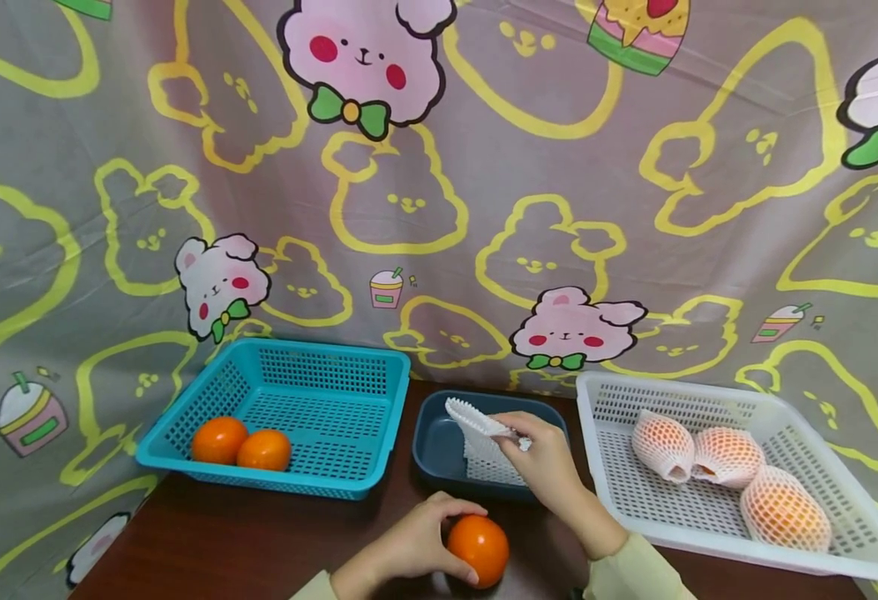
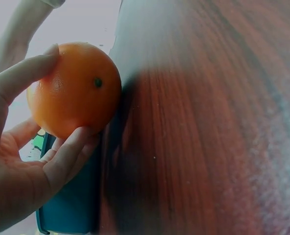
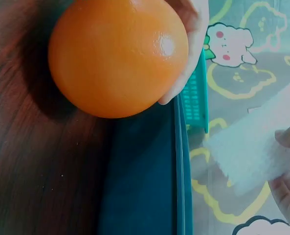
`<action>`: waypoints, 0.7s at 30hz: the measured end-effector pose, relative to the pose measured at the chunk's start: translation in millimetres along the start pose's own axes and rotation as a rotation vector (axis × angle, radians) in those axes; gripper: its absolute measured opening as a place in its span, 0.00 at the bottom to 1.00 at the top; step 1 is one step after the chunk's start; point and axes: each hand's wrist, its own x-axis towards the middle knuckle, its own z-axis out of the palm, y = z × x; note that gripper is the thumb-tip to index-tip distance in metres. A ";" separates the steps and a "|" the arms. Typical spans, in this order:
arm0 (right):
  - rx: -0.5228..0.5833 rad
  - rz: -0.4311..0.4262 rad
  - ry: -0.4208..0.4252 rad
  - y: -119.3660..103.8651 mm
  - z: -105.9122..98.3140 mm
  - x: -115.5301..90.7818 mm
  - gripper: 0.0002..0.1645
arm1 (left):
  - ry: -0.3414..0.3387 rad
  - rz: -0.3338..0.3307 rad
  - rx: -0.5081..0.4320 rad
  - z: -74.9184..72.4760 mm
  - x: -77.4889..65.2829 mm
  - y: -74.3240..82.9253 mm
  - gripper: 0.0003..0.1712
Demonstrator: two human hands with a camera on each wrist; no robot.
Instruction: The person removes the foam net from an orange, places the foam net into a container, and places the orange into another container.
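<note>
Patterned cloth (image 1: 289,200) hung behind the table (image 1: 289,517) and down its left side; grey to mauve, lightly creased. Print: yellow animal outlines (image 1: 405,248), pale rabbit heads (image 1: 364,54) with red cheeks and green bows (image 1: 326,104), pink drink cups (image 1: 32,417) with green straws. Dessert motif (image 1: 645,25) cut off at top edge. Tabletop dark reddish-brown, streaked grain showing in left wrist view; few pale specks in right wrist view.
</note>
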 end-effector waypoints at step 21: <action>-0.338 -0.047 -0.022 39.0 28.5 17.0 0.20 | -0.011 -0.038 -0.011 -0.5 -0.2 -0.7 0.36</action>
